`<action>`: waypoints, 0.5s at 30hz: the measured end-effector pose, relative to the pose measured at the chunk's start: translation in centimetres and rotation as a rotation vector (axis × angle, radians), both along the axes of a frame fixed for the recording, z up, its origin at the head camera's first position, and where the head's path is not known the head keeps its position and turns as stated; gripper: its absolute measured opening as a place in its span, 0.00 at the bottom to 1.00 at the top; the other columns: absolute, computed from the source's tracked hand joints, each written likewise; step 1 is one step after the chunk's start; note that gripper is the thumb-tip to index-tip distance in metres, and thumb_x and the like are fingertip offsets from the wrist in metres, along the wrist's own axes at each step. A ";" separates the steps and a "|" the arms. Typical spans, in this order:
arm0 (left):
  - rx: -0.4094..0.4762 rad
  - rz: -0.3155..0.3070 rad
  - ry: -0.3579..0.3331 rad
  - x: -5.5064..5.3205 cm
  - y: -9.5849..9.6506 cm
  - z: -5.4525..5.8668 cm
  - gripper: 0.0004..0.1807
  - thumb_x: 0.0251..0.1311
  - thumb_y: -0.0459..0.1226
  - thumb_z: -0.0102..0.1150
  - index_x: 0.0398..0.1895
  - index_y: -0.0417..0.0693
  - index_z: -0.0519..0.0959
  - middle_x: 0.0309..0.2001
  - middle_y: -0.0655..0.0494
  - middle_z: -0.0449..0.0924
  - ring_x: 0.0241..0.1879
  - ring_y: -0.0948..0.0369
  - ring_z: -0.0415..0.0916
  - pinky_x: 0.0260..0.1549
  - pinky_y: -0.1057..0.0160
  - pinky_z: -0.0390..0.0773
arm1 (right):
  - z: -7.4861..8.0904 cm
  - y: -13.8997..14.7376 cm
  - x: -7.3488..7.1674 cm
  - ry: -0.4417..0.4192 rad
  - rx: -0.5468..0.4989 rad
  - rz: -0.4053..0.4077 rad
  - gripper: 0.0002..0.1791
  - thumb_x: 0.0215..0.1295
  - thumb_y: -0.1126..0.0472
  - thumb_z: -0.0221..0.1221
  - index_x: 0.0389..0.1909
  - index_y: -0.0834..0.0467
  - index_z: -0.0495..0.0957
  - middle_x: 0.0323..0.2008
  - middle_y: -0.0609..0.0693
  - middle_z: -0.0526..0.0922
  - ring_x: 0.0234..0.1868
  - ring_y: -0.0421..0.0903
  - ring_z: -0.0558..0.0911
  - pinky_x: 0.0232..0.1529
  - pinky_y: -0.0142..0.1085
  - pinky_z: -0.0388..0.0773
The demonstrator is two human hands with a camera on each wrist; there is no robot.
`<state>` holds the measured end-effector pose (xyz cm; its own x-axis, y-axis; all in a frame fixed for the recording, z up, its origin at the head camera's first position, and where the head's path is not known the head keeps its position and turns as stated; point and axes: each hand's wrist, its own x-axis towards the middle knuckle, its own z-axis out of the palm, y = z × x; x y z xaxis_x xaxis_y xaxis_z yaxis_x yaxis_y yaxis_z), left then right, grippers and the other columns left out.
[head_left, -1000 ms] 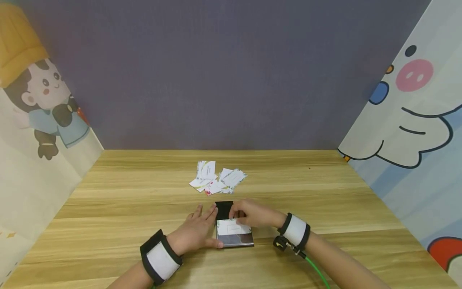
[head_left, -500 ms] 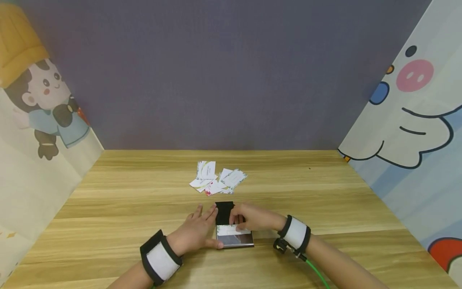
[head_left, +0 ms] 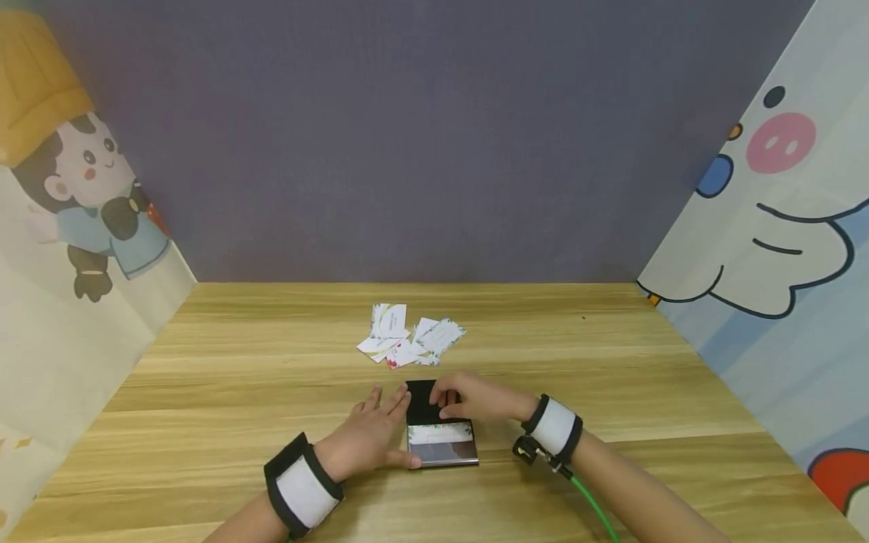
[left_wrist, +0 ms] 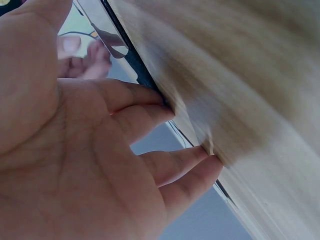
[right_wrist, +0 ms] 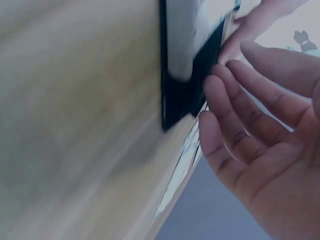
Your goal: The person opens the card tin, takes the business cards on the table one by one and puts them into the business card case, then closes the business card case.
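A card case (head_left: 444, 454) lies on the table with its black lid (head_left: 421, 409) folded back, away from the person. A white business card (head_left: 441, 433) with a leafy border sits in it, partly behind the shiny front panel. My left hand (head_left: 363, 434) rests at the case's left side, thumb at its near corner and fingertips by the lid's edge. In the left wrist view, the fingers (left_wrist: 185, 165) are extended down to the wood. Over the lid is my right hand (head_left: 478, 396), its bent fingers (right_wrist: 217, 95) holding nothing in the right wrist view.
Several loose business cards (head_left: 407, 339) lie overlapping on the wooden table (head_left: 577, 362) beyond the case. A grey panel (head_left: 421, 143) stands at the back, with printed cartoon walls at both sides. A green cable (head_left: 594, 507) trails from the right wristband (head_left: 554, 430).
The card has slid toward the person, deeper into the case, under my right fingers. My right hand has since drawn back off it to over the lid. My left hand stays put.
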<state>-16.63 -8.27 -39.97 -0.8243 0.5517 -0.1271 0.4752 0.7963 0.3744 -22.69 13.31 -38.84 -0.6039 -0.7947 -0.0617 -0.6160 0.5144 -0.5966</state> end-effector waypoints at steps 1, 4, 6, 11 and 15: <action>0.000 -0.001 0.004 0.0 0.0 0.0 0.53 0.43 0.61 0.60 0.67 0.36 0.57 0.70 0.42 0.52 0.66 0.33 0.46 0.59 0.37 0.57 | 0.0 0.0 -0.3 0.012 -0.014 -0.005 0.09 0.58 0.69 0.58 0.40 0.66 0.77 0.35 0.56 0.81 0.33 0.38 0.77 0.36 0.25 0.75; 0.000 -0.005 0.015 0.0 0.0 -0.1 0.53 0.43 0.61 0.60 0.67 0.36 0.57 0.70 0.42 0.52 0.65 0.32 0.46 0.58 0.36 0.57 | 0.0 0.1 -1.5 0.073 -0.041 -0.019 0.10 0.57 0.70 0.58 0.40 0.67 0.77 0.35 0.57 0.81 0.34 0.42 0.79 0.37 0.26 0.76; 0.000 -0.006 0.018 0.0 0.0 -0.2 0.54 0.43 0.62 0.60 0.67 0.36 0.57 0.70 0.42 0.52 0.65 0.32 0.46 0.58 0.36 0.57 | 0.0 0.2 -2.3 0.099 -0.049 -0.045 0.11 0.56 0.71 0.58 0.41 0.67 0.77 0.35 0.56 0.82 0.35 0.44 0.80 0.38 0.27 0.76; 0.000 -0.008 0.019 0.0 0.0 -0.4 0.54 0.43 0.62 0.60 0.67 0.36 0.57 0.70 0.42 0.52 0.65 0.32 0.46 0.58 0.36 0.58 | -0.2 0.3 -4.1 0.091 -0.055 -0.116 0.13 0.56 0.72 0.56 0.43 0.67 0.76 0.35 0.55 0.81 0.37 0.46 0.79 0.38 0.27 0.76; -0.002 -0.006 0.016 -0.1 0.0 -0.5 0.54 0.42 0.62 0.60 0.67 0.36 0.57 0.70 0.42 0.51 0.66 0.32 0.45 0.58 0.36 0.57 | -0.5 0.4 -5.4 0.091 -0.049 -0.164 0.14 0.56 0.74 0.55 0.45 0.67 0.75 0.35 0.56 0.81 0.38 0.46 0.79 0.38 0.28 0.76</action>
<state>-16.71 -8.28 -40.44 -0.8230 0.5562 -0.1153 0.4856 0.7943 0.3651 -28.09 13.69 -39.35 -0.7266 -0.6861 0.0359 -0.5793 0.5837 -0.5690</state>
